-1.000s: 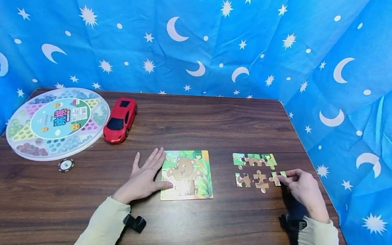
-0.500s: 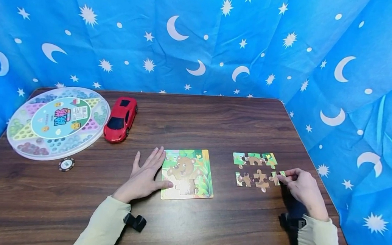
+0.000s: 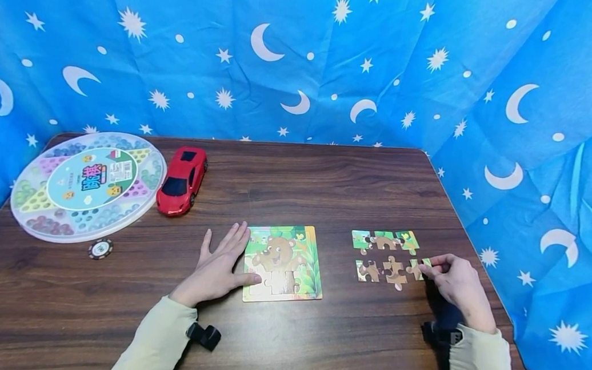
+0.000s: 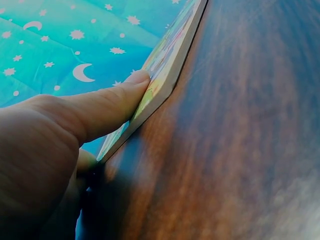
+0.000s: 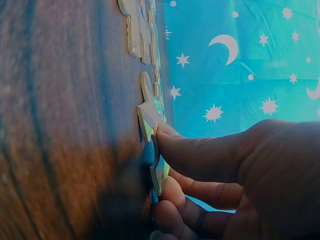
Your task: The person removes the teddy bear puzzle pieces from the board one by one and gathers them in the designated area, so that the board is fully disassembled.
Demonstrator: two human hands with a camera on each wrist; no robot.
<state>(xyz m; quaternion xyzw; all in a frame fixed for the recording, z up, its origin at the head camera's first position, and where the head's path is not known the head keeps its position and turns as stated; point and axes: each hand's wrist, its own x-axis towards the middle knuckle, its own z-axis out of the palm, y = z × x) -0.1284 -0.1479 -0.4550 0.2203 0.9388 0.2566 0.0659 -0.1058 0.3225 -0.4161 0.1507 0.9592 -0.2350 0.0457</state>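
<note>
A puzzle board (image 3: 309,264) with a brown bear picture lies flat on the table, its lower left space without pieces. My left hand (image 3: 214,274) rests at the board's left side, fingers spread and straight. In the left wrist view the thumb (image 4: 112,102) lies on the board's (image 4: 162,85) corner. To the right, loose jigsaw pieces (image 3: 384,241) lie in two rows. My right hand (image 3: 457,285) pinches the rightmost jigsaw piece (image 3: 415,269) of the nearer row between thumb and fingers; in the right wrist view this piece (image 5: 148,112) stays low at the table.
At the back left lies a round Chinese checkers set (image 3: 90,188) full of marbles. Beside it stands a red toy car (image 3: 182,181), with a poker chip (image 3: 100,249) nearer. A blue star-patterned cloth (image 3: 318,63) hangs behind and right of the table (image 3: 297,345).
</note>
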